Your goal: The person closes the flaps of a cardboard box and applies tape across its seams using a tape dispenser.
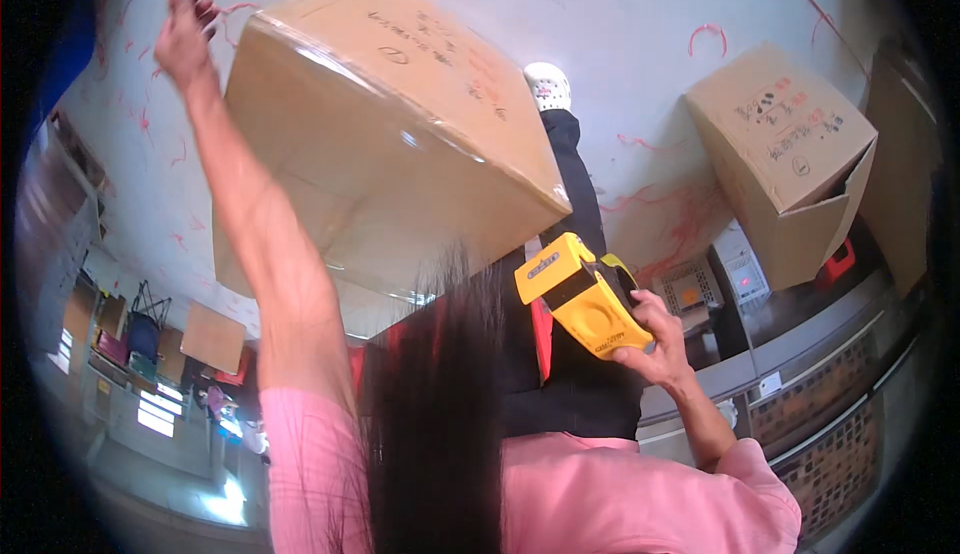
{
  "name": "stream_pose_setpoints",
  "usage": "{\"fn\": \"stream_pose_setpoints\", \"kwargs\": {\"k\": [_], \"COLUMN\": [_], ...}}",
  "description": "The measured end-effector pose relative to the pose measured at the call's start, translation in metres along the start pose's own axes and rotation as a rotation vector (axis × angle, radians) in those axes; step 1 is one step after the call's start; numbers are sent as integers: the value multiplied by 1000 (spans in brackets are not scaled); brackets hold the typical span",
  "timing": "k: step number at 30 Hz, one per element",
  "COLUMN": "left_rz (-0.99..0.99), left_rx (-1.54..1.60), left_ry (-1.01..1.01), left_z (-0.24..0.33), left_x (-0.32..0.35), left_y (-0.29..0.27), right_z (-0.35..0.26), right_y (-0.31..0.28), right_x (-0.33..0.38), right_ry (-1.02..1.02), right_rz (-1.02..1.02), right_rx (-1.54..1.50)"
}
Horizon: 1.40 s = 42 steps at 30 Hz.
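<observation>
A large brown cardboard carton (340, 144) stands tilted in front of me, with shiny clear tape along its edges and handwriting on its top. My left hand (185, 44) is raised beyond the carton's far left corner, apart from it, with fingers curled in. A thin red strip (238, 7) shows beside those fingers; whether they hold it I cannot tell. In my right hand (655, 342) is a chunky yellow hand-held tool (585, 299) with black parts, gripped by its rear end. The tool points toward the carton's near right corner. Hair hides part of the carton's lower side.
A second brown carton (785, 149) stands at the right, one flap partly lifted. Red strip scraps (708, 39) lie scattered on the pale floor (640, 74). My white shoe (548, 86) is beside the large carton. Grey equipment and patterned panels (830, 444) line the lower right.
</observation>
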<state>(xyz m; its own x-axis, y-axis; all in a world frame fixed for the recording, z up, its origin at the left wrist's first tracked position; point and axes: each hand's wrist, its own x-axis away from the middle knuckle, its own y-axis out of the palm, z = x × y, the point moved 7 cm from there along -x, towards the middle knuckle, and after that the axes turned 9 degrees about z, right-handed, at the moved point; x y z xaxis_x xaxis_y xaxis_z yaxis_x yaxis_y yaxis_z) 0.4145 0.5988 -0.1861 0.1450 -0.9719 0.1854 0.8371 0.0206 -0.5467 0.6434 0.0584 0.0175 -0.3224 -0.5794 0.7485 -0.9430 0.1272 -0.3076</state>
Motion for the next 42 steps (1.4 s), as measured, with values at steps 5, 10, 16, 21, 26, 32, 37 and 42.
{"fn": "stream_pose_setpoints", "kwargs": {"k": [5, 10, 16, 21, 26, 32, 37, 42], "left_rz": [-246, -240, -335, -377, -392, 315, -559, -1041], "left_rx": [-750, -762, -708, -408, -499, -946, -517, -1011], "left_ry": [305, 193, 186, 232, 429, 1221, 1341, 963], "left_z": [31, 21, 21, 26, 23, 61, 91, 44], "left_x": [66, 56, 50, 65, 44, 91, 408, 443], "left_y": [-7, -13, -7, 4, -3, -34, 47, 78], "right_z": [59, 138, 200, 164, 101, 82, 133, 144], "right_y": [-3, -16, -27, 44, 108, 138, 103, 65], "right_x": [13, 40, 49, -64, -134, -148, -110, -45], "right_ry": [49, 170, 262, 130, 63, -111, 271, 285], "right_rz": [-11, 42, 121, 150, 347, 305, 295, 342], "right_rx": [-15, -68, 47, 216, 352, 469, 301, 294]}}
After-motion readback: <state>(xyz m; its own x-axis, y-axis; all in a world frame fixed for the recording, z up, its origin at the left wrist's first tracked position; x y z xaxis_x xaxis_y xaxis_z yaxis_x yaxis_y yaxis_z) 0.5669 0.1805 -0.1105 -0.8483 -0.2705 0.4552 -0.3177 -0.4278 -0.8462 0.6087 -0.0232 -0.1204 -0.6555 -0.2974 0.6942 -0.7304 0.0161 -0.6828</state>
